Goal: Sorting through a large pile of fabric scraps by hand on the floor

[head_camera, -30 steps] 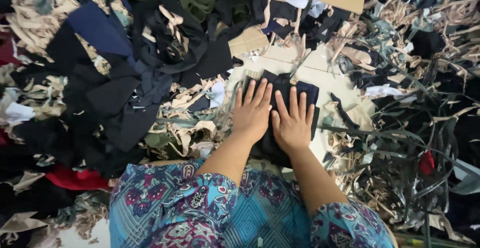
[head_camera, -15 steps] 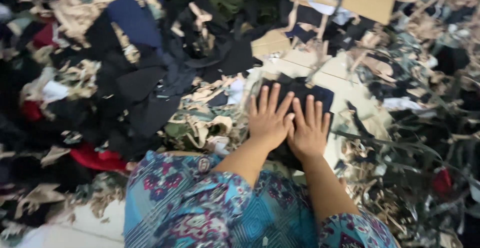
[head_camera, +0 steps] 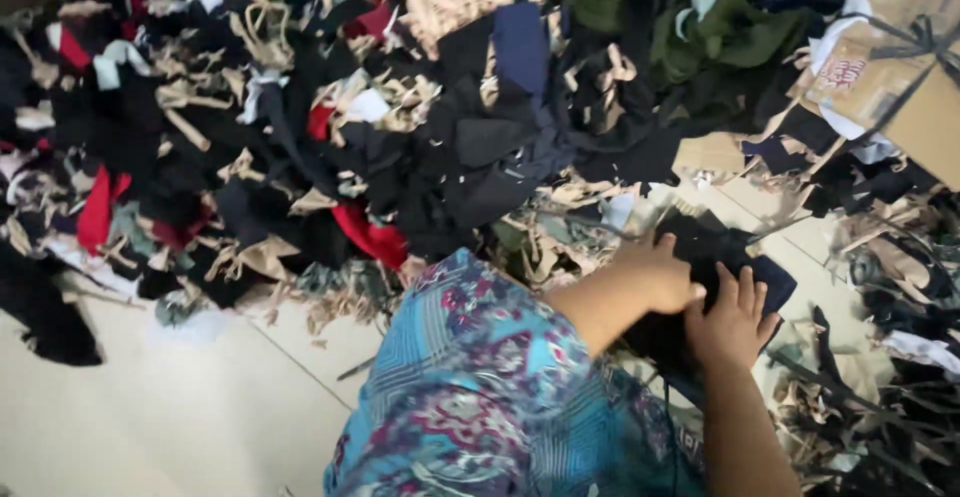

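far left: bare pale floor (head_camera: 150, 407), smooth tile with a thin joint line running across it. a black scrap (head_camera: 45, 322) lies on it at the left edge.

above and along the top: a deep scrap heap (head_camera: 300, 127) of cloth offcuts, mostly black, mixed with beige strips, red pieces and a few white ones. edges are ragged and frayed; pieces overlap loosely. a navy piece (head_camera: 520, 42) sits near the top centre, olive green cloth (head_camera: 720, 32) to its right.

centre bottom: the person's patterned dress (head_camera: 490, 387), blue with purple and white motifs, covers the lower middle of the view and hides part of the floor.

right of centre: the left hand (head_camera: 655, 277) rests on a stack (head_camera: 725, 257) of dark folded cloth, fingers curled together on its upper edge; whether they grip it cannot be told. just beside it the right hand (head_camera: 735, 322) lies flat on the same stack, fingers spread apart, pressing down. the stack sits on the floor, hemmed in by scraps on all sides, and the two hands cover much of it.

far right: a brown cardboard box (head_camera: 905, 82) at the top corner with dark strips draped over it; below it tangled grey-green and black strips (head_camera: 880, 377).
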